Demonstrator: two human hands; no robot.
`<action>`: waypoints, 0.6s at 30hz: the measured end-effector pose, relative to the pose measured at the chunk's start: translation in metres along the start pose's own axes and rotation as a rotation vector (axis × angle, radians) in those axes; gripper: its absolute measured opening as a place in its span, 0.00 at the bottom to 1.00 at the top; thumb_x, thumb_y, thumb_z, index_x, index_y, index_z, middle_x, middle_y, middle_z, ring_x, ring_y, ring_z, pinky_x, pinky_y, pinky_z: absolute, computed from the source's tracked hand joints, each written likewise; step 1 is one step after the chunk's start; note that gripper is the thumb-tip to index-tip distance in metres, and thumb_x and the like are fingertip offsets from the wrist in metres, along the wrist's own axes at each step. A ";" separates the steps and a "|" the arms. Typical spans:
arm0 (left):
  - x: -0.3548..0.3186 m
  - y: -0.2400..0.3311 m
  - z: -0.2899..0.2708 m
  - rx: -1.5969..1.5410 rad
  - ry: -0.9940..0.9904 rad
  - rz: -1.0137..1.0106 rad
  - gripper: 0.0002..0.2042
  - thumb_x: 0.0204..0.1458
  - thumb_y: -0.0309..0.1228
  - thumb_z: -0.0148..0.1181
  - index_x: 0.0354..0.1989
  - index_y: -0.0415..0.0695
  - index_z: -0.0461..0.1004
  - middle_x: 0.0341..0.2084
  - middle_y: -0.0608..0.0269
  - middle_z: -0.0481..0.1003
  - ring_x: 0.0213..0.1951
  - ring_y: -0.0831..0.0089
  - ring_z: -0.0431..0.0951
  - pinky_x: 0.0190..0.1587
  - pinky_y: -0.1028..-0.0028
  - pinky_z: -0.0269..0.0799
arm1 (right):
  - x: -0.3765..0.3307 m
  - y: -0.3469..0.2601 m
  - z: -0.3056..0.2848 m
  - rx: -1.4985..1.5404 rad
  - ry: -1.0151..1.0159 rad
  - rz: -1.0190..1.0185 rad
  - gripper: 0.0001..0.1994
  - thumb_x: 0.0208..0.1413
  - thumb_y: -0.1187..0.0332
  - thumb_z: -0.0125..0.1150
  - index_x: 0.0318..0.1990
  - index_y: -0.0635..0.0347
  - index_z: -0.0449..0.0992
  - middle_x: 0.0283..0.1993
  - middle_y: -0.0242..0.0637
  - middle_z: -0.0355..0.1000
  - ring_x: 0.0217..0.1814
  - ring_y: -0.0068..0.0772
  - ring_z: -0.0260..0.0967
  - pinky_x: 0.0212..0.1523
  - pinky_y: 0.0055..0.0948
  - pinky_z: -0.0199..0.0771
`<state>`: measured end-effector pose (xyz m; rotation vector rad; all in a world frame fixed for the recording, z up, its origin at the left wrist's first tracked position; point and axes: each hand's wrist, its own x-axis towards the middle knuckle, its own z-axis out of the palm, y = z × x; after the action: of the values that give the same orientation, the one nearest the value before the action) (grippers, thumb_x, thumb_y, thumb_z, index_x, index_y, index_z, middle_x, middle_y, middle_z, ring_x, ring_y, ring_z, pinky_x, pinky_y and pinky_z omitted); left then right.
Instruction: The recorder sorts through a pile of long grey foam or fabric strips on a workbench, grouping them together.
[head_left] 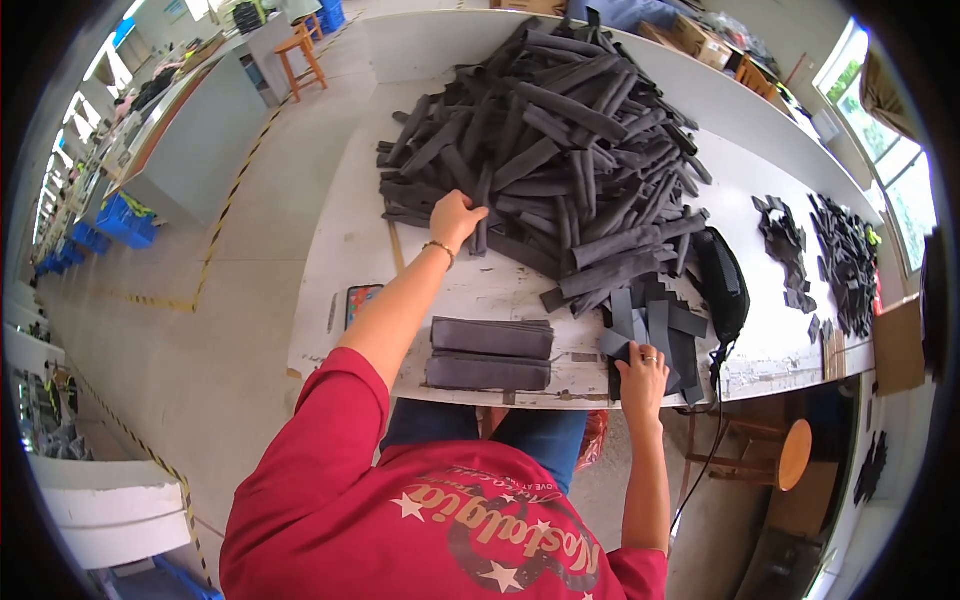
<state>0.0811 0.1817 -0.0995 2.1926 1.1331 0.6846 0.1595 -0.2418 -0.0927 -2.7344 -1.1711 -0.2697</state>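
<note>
A large heap of dark grey folded fabric strips (pixel 560 130) covers the far middle of the white table (pixel 335 250). At its near left edge, my left hand (pixel 457 220) is closed on one of the fabric strips (pixel 482 205). My right hand (pixel 643 378) lies at the table's front edge, its fingers bent and pressed together on a flat grey strip (pixel 613 344) in a loose pile of flat dark pieces (pixel 684 345). Between my arms sit two neat stacks of folded strips (pixel 490 338), one in front of the other.
A phone (pixel 362 298) lies beside my left forearm. A black pouch (pixel 722 285) with a hanging cord stands right of the heap. More dark pieces (pixel 845 260) lie at the table's right end. A wooden stool (pixel 795 455) is below on the right, blue crates (pixel 125 222) far left.
</note>
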 end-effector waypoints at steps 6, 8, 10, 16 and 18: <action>-0.002 0.002 -0.010 -0.373 -0.025 -0.060 0.11 0.47 0.32 0.65 0.33 0.35 0.79 0.27 0.52 0.80 0.33 0.63 0.81 0.37 0.67 0.74 | 0.000 0.009 0.013 -0.039 0.002 -0.125 0.14 0.55 0.67 0.58 0.47 0.65 0.74 0.41 0.40 0.70 0.46 0.42 0.66 0.45 0.39 0.67; -0.004 -0.009 -0.023 -0.680 -0.070 -0.105 0.09 0.55 0.28 0.57 0.39 0.36 0.75 0.27 0.57 0.78 0.30 0.69 0.80 0.31 0.70 0.74 | 0.006 0.011 0.007 0.171 0.081 -0.150 0.10 0.54 0.70 0.58 0.42 0.65 0.77 0.38 0.42 0.71 0.43 0.45 0.67 0.44 0.40 0.68; -0.025 0.013 -0.038 -0.887 -0.118 -0.220 0.08 0.58 0.29 0.54 0.42 0.37 0.72 0.27 0.57 0.76 0.28 0.67 0.80 0.29 0.70 0.73 | 0.004 0.019 -0.005 0.402 0.088 -0.047 0.09 0.53 0.72 0.60 0.41 0.63 0.78 0.40 0.43 0.73 0.43 0.48 0.69 0.45 0.39 0.70; -0.073 0.033 -0.064 -1.549 -0.180 -0.480 0.14 0.63 0.41 0.50 0.37 0.41 0.64 0.23 0.59 0.69 0.15 0.78 0.61 0.16 0.76 0.53 | 0.025 0.002 -0.024 0.614 0.497 0.059 0.09 0.61 0.76 0.54 0.47 0.64 0.75 0.46 0.44 0.73 0.48 0.40 0.72 0.49 0.30 0.71; -0.087 0.051 -0.074 -1.682 -0.274 -0.513 0.18 0.61 0.45 0.54 0.35 0.41 0.65 0.23 0.60 0.69 0.15 0.79 0.62 0.16 0.77 0.53 | 0.033 -0.025 -0.036 0.771 0.539 0.160 0.10 0.62 0.76 0.53 0.49 0.64 0.73 0.46 0.41 0.73 0.47 0.35 0.71 0.50 0.28 0.69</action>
<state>0.0156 0.1033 -0.0278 0.5024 0.4742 0.6444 0.1599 -0.2091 -0.0484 -1.8955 -0.6971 -0.3980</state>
